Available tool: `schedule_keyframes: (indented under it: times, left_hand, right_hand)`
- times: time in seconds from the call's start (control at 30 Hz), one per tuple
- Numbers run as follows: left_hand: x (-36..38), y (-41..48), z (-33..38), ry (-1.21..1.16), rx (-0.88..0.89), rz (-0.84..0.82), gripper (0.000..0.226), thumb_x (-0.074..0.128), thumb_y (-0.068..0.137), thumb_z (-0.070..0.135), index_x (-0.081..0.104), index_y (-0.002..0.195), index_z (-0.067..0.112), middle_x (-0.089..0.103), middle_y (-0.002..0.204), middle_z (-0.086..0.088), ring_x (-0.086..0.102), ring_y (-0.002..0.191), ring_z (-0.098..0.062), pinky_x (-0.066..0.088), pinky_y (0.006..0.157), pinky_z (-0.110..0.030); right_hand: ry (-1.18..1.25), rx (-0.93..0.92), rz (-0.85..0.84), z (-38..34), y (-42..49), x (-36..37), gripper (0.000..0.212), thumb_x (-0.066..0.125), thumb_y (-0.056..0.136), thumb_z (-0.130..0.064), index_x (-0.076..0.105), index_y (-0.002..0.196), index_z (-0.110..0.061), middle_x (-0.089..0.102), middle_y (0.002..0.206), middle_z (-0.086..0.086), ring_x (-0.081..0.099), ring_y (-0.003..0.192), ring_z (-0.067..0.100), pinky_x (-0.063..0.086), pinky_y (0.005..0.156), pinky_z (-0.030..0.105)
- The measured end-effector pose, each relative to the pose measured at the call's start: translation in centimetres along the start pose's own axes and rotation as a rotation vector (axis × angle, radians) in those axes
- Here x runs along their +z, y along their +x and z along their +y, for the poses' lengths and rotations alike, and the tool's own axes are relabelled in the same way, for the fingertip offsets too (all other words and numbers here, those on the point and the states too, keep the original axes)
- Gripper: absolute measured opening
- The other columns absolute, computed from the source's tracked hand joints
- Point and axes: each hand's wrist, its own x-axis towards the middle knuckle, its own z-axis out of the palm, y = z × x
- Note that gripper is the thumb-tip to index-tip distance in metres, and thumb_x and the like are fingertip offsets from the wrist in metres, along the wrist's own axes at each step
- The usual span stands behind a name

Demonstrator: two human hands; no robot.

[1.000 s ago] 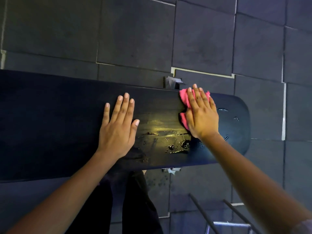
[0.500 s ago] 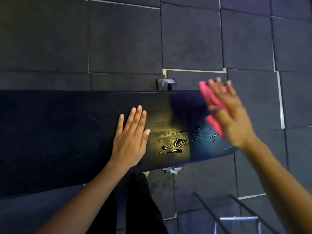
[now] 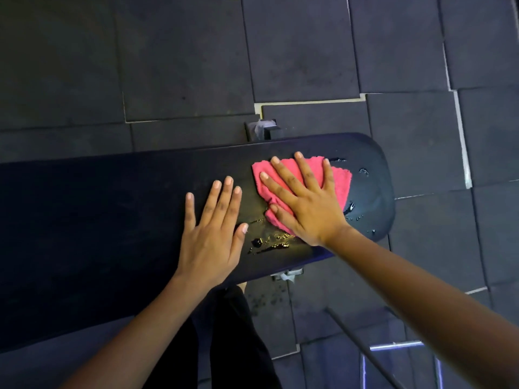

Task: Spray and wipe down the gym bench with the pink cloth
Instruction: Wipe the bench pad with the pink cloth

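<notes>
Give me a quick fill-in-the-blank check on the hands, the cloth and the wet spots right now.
1. The right hand presses a ____ cloth flat on the gym bench.
2. The left hand lies flat on the bare pad and holds ____.
3. Spray droplets glisten near the pad's near edge, between the two ____.

Missing words: pink; nothing; hands.

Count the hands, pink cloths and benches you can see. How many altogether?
Hands: 2, the left hand and the right hand
Pink cloth: 1
Bench: 1
Total: 4
</notes>
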Motion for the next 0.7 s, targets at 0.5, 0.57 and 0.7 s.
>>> schedule_keyframes:
  times: [0.5,0.57,0.7]
  left_hand:
    - [0.8,2.3,2.9,0.025,0.069,-0.007,0.061,0.023,0.100,0.041,0.013,0.151,0.010,0.008,0.161,-0.006,0.004,0.149,-0.019,0.006,0.120,-0.048]
    - [0.9,2.3,3.1,0.025,0.067,-0.005,0.061,0.023,0.100,0.041,0.013,0.151,0.010,0.008,0.161,-0.006,0.004,0.149,-0.019,0.007,0.120,-0.048]
    - [0.9,2.2,3.3,0.025,0.057,0.013,0.060,0.023,0.100,0.041,0.014,0.151,0.010,0.009,0.161,-0.007,0.005,0.149,-0.020,0.008,0.120,-0.048]
  right_hand:
    - [0.290,0.695,0.146,7.1,-0.9,1.0,0.057,0.022,0.100,-0.035,0.015,0.155,-0.019,0.013,0.163,0.005,0.009,0.151,0.025,0.007,0.122,0.047]
    - [0.310,0.836,0.171,7.6,-1.8,1.3,0.057,0.022,0.101,-0.034,0.016,0.155,-0.017,0.015,0.163,0.007,0.012,0.150,0.027,0.007,0.122,0.046]
    - [0.383,1.081,0.227,6.3,-3.3,1.8,0.057,0.024,0.102,-0.034,0.014,0.155,-0.013,0.015,0.162,0.011,0.013,0.149,0.029,0.007,0.122,0.045]
